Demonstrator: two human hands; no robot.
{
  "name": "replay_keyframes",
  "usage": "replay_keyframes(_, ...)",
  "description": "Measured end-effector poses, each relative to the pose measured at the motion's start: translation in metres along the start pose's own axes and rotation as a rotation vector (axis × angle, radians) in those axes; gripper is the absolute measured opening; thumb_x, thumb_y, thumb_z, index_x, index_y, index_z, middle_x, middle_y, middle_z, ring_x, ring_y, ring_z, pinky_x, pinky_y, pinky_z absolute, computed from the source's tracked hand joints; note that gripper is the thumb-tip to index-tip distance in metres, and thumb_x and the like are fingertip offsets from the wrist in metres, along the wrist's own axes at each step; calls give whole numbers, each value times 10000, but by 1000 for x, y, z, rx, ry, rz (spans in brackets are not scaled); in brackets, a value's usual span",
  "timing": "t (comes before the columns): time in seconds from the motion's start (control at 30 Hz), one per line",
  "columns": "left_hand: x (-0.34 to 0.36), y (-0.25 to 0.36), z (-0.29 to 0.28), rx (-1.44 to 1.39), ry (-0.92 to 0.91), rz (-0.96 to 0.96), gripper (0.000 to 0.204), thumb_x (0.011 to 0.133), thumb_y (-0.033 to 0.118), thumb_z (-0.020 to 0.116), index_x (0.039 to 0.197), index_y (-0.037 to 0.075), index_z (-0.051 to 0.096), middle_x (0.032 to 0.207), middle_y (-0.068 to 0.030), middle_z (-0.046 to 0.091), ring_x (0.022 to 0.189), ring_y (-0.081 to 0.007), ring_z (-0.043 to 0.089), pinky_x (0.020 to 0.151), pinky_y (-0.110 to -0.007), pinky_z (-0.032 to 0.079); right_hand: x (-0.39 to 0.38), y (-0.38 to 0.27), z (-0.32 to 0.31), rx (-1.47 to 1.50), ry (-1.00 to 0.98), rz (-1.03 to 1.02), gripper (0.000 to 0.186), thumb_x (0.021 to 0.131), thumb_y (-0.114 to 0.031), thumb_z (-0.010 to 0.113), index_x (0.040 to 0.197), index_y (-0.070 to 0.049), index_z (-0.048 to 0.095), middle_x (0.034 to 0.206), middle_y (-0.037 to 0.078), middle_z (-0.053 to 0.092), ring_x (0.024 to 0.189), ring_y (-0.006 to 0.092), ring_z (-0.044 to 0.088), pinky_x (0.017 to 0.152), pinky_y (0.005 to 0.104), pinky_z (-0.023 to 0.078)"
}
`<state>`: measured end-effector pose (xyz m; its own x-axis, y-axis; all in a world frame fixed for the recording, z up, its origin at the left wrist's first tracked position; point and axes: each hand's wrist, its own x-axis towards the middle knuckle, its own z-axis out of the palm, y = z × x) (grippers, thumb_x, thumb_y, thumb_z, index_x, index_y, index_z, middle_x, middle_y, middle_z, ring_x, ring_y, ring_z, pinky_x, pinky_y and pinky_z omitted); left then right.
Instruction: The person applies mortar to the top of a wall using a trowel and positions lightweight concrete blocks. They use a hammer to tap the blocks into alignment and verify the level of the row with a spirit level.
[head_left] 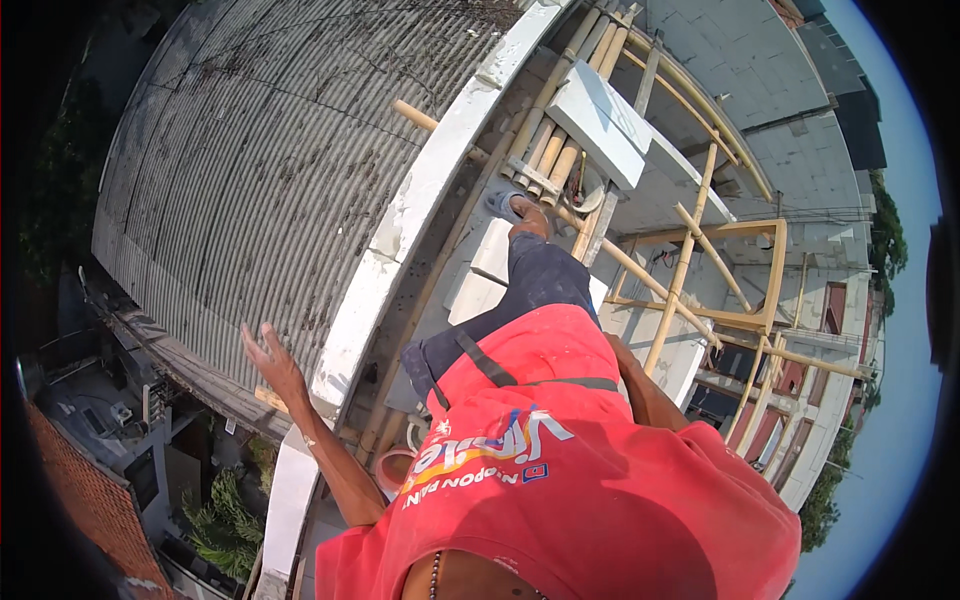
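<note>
My left hand point(273, 365) is held out with its fingers apart and nothing in it, just left of a long white block ledge point(385, 245) beside a corrugated roof point(290, 140). My right arm reaches down along my side, its hand hidden behind my body. My sandalled foot point(508, 206) is near the ends of bundled bamboo poles point(550, 155). White blocks point(603, 115) rest on the poles, and more point(478, 290) are beside my leg. A pale round container point(590, 188) with thin items in it stands by my foot.
On the right, bamboo scaffold poles point(683, 270) and a wooden frame point(770, 270) cross an open drop by block walls point(760, 80). Beyond the roof at lower left, trees point(225, 530) and a tiled roof point(80, 480) lie far below. A reddish container point(395, 465) is behind my body.
</note>
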<state>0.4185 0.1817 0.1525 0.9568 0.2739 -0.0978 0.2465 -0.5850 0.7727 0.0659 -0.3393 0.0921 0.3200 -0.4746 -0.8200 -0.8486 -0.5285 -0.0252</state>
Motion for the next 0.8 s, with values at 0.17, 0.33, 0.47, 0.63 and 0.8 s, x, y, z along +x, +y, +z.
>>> replay_keyframes(0.17, 67, 99, 191, -5, -696, 66, 763, 1028, 501, 481, 1524, -55, 317, 1554, -274, 372, 1453, -370, 362, 1189, -408, 275, 111, -30, -131, -132, 136, -60, 401, 885, -407, 628, 979, -30, 728, 1004, 271, 709, 973, 439, 689, 841, 518, 552)
replay_keyframes(0.33, 119, 95, 360, 246, -987, 31, 831, 992, 510, 556, 1530, -64, 288, 1547, -290, 375, 1456, -370, 356, 1196, -395, 261, 296, -30, -205, 9, 139, -211, 343, 886, -310, 596, 1024, -4, 664, 992, 313, 675, 974, 478, 659, 846, 529, 510)
replay_keyframes(0.47, 125, 116, 437, 421, -1148, -57, 876, 949, 511, 632, 1537, -38, 285, 1491, -303, 439, 1404, -382, 422, 1163, -404, 316, 460, -12, -242, 279, 172, -121, 339, 881, -304, 557, 1060, -34, 658, 1004, 292, 685, 993, 474, 650, 888, 519, 500)
replay_keyframes(0.63, 130, 137, 483, 610, -1172, -195, 765, 903, 449, 726, 1411, -43, 432, 1244, -276, 612, 1153, -337, 600, 996, -426, 459, 652, 33, -261, 170, 294, 0, 342, 889, -268, 600, 1126, -30, 660, 1107, 282, 668, 1051, 455, 645, 914, 532, 515)
replay_keyframes(0.8, 138, 152, 498, 748, -1207, -226, 672, 920, 442, 712, 1307, -60, 490, 1154, -252, 626, 1037, -347, 613, 924, -441, 481, 783, 15, -280, -329, 499, -165, 272, 920, -131, 568, 1181, -57, 591, 1248, 170, 563, 1118, 407, 614, 854, 527, 558)
